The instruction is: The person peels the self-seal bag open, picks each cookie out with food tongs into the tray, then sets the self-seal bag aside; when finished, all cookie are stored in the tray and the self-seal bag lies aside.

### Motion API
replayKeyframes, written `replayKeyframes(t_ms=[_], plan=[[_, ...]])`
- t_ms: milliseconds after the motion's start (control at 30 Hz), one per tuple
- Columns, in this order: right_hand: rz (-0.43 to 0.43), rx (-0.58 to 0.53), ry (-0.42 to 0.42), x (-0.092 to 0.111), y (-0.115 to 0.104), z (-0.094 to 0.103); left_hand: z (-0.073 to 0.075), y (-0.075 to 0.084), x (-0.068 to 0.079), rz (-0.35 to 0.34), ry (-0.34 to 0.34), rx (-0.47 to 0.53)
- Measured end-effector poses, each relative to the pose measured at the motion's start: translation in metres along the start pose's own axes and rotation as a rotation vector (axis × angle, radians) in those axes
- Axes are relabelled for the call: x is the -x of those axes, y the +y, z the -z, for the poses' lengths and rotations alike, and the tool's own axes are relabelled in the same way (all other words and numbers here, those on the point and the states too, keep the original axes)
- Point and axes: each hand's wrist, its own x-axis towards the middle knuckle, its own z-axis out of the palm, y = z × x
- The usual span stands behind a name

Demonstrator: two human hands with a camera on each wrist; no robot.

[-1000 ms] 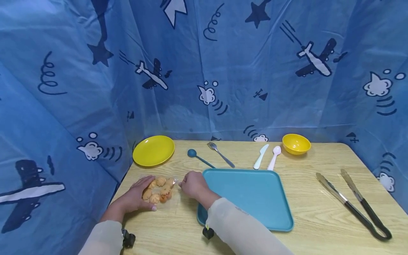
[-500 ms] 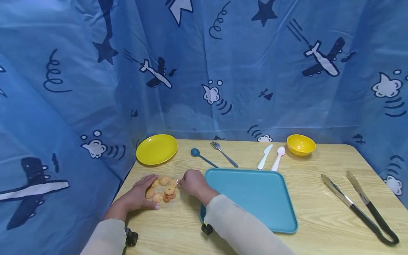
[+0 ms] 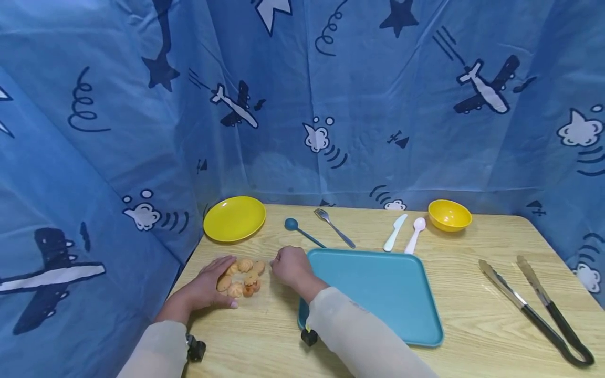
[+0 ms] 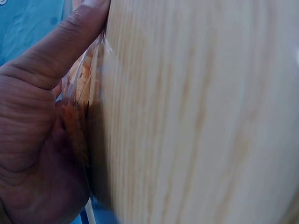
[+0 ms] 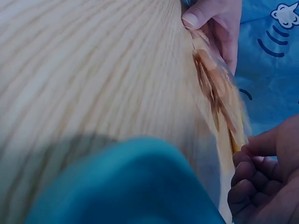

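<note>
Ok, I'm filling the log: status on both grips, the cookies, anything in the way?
Left grip around left side of cookie bag. Right grip pinching its right edge. Bag on table. Tray under right sleeve, clear of bag.

Head view swung slightly left, right hand [image 3: 292, 268] a little farther from the bagged cookies [image 3: 250, 279] than 0.5 seconds ago, white glint between them gone

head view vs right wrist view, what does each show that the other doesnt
Only the head view shows the tongs, the fork and the yellow bowl. Only the right wrist view shows the palm side of the right hand. Both show the left hand, the wrapped cookies, the teal tray, the table and the blue curtain.
</note>
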Motion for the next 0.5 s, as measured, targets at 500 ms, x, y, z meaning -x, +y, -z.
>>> replayKeyframes(t_ms=[500], plan=[[0.163,0.188,-0.042,0.014,0.005,0.017,0.000,0.004,-0.001,-0.002,-0.001,-0.006]])
